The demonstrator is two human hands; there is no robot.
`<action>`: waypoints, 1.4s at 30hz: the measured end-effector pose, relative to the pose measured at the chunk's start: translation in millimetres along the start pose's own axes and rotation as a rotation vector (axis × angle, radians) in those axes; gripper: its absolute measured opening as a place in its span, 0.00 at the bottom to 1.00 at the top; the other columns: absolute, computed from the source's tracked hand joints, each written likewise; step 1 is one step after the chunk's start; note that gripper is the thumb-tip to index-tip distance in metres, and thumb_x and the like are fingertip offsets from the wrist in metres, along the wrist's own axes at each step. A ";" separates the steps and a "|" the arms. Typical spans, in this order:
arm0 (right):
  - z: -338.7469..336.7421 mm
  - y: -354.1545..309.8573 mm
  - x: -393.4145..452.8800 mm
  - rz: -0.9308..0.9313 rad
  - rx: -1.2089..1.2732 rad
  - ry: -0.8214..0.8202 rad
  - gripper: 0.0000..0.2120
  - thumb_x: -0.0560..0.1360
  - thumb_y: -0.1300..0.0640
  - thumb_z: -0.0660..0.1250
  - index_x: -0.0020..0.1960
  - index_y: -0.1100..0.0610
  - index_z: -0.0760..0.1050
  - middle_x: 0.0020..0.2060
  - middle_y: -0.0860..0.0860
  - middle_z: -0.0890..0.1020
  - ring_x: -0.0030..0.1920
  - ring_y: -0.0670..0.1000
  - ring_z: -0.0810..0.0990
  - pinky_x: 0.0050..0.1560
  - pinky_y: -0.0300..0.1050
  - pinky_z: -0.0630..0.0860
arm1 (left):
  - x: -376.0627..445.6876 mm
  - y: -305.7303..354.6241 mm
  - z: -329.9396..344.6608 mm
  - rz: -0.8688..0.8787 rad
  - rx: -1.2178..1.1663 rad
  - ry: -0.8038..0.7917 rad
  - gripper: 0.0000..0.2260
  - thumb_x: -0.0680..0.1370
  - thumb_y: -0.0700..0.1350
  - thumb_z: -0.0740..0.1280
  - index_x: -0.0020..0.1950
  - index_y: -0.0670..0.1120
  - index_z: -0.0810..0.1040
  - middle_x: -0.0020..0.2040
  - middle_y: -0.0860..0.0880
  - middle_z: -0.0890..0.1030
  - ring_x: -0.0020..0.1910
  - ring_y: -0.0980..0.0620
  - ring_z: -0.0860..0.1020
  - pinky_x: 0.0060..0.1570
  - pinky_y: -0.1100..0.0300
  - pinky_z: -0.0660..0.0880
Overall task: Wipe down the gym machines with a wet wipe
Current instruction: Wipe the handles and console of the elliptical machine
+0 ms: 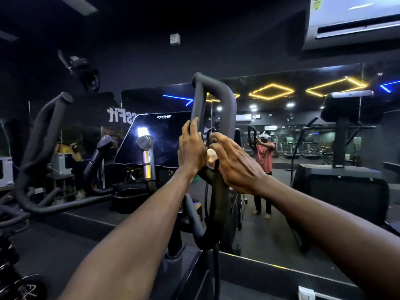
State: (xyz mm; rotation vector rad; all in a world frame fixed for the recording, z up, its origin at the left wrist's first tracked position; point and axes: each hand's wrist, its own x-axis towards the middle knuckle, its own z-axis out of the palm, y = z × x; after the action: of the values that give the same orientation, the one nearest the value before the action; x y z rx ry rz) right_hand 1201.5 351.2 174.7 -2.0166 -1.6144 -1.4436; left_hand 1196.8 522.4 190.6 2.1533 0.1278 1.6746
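A dark padded loop handle (213,100) of an elliptical machine rises straight ahead of me. My left hand (191,146) grips the left bar of that loop, fingers curled round it. My right hand (232,161) reaches in from the right and its fingers curl over a crumpled white wet wipe (211,156), which sits between the two hands against the handle's stem. Most of the wipe is hidden by my fingers.
The machine's glossy black console screen (151,141) stands to the left with two short silver-banded grips (147,156) in front. A second padded handle (43,135) curves up at far left. A wall mirror (303,126) ahead reflects me and treadmills. An air conditioner (355,20) hangs top right.
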 end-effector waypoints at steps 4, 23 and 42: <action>2.7 -7.1 -8.8 0.082 -0.208 0.082 0.12 0.75 0.58 0.65 0.57 0.58 0.76 0.56 0.55 0.73 0.56 0.56 0.71 0.55 0.53 0.68 | -1.1 0.1 -0.1 0.005 0.002 0.013 0.21 0.83 0.42 0.54 0.77 0.47 0.62 0.74 0.43 0.64 0.62 0.40 0.73 0.56 0.45 0.73; 12.2 -34.8 -47.8 -0.019 -0.012 0.032 0.10 0.72 0.66 0.62 0.53 0.63 0.74 0.45 0.57 0.71 0.41 0.55 0.70 0.44 0.51 0.73 | -8.9 8.1 -4.6 -0.027 0.149 0.002 0.23 0.81 0.37 0.55 0.76 0.46 0.61 0.74 0.41 0.65 0.59 0.35 0.75 0.55 0.40 0.74; 37.1 -54.2 -91.8 0.609 0.962 0.253 0.17 0.77 0.71 0.63 0.57 0.51 0.73 0.38 0.56 0.76 0.35 0.56 0.79 0.35 0.52 0.79 | -59.3 39.4 10.8 -0.397 -0.169 0.029 0.24 0.78 0.55 0.48 0.59 0.45 0.78 0.80 0.44 0.54 0.76 0.45 0.60 0.73 0.49 0.49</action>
State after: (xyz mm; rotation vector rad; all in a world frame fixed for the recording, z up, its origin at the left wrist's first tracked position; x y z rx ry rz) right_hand 1183.3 337.1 64.3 -1.4517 -1.0898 -0.4980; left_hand 1183.8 464.9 149.2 1.8357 0.3810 1.4323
